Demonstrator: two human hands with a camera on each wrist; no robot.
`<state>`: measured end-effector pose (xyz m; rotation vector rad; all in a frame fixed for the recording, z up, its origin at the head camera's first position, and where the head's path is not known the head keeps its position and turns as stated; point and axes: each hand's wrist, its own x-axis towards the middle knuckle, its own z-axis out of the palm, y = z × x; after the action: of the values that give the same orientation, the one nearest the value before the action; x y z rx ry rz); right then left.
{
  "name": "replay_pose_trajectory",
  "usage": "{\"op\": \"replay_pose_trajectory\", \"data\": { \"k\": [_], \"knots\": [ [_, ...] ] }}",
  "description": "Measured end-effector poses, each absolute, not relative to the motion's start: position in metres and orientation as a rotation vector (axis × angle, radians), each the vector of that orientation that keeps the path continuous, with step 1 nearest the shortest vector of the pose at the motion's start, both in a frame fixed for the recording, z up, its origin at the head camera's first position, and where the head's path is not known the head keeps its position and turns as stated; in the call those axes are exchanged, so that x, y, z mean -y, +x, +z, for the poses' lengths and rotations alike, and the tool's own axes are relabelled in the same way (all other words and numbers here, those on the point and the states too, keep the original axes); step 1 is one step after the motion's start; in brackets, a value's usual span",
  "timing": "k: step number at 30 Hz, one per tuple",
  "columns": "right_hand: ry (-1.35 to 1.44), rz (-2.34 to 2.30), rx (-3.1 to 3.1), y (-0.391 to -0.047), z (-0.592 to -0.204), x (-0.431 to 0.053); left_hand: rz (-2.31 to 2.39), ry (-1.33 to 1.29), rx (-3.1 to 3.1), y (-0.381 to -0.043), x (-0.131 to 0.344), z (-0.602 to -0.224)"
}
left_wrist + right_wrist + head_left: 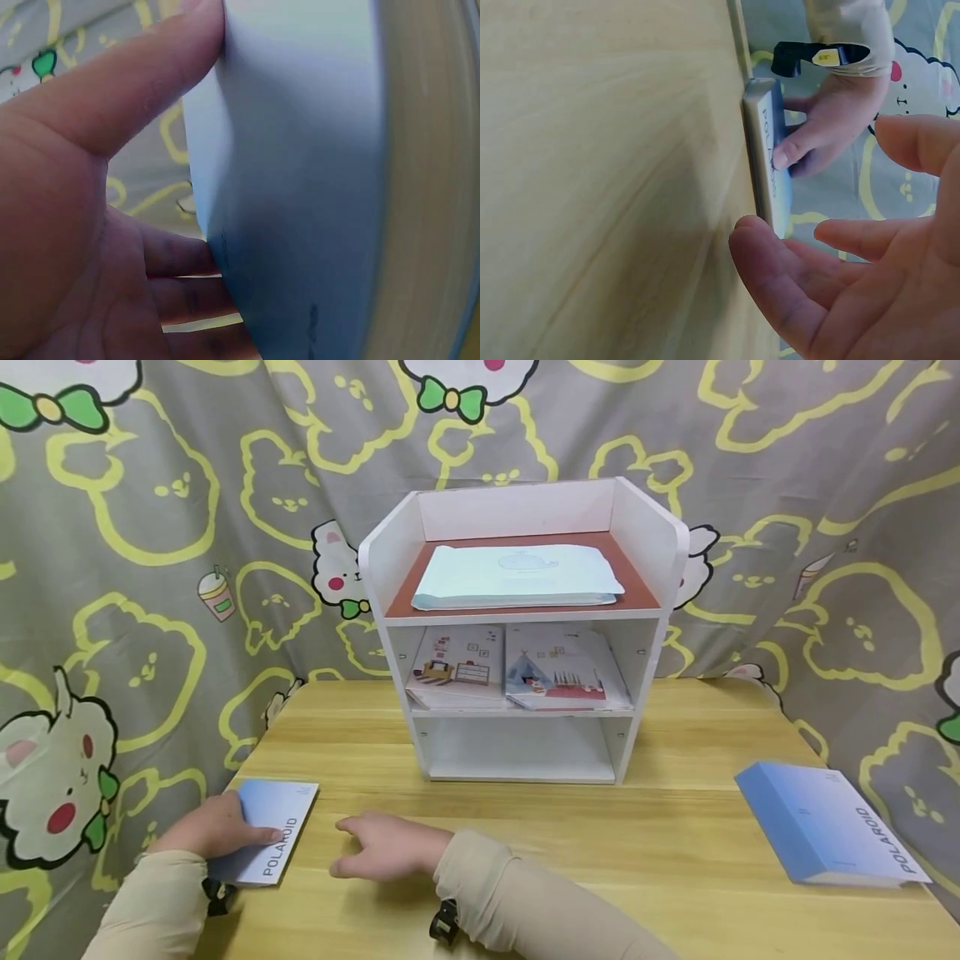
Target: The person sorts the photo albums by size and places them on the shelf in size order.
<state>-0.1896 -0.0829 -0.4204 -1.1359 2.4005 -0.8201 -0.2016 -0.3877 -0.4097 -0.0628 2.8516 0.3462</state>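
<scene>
At the left end of the table lies a thick blue-and-white book (283,806) with POLAROID on its cover. My left hand (212,828) grips it by its left side, the thumb on the cover. In the left wrist view the fingers reach behind the spine edge, and the page block of the book (427,180) faces right. My right hand (393,847) hovers over the table to the right of that book, fingers loosely spread and holding nothing. The right wrist view shows this hand (870,277) apart from the book (763,120).
A white shelf unit (648,668) stands at the back middle. A pale folded item with a whale drawing (517,572) lies on top; illustrated booklets (555,668) fill its middle shelf. Another POLAROID book (832,818) lies at the right. Patterned curtain (247,527) surrounds the wooden table (600,852).
</scene>
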Motion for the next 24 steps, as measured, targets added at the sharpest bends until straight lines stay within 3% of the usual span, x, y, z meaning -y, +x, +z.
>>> {"op": "replay_pose_trajectory", "data": {
  "k": [24],
  "knots": [
    [-1.134, -0.681, -2.465, -0.200, -0.430, 0.069, 0.250, 0.053, -2.907, -0.189, 0.297, -0.413]
  ]
}}
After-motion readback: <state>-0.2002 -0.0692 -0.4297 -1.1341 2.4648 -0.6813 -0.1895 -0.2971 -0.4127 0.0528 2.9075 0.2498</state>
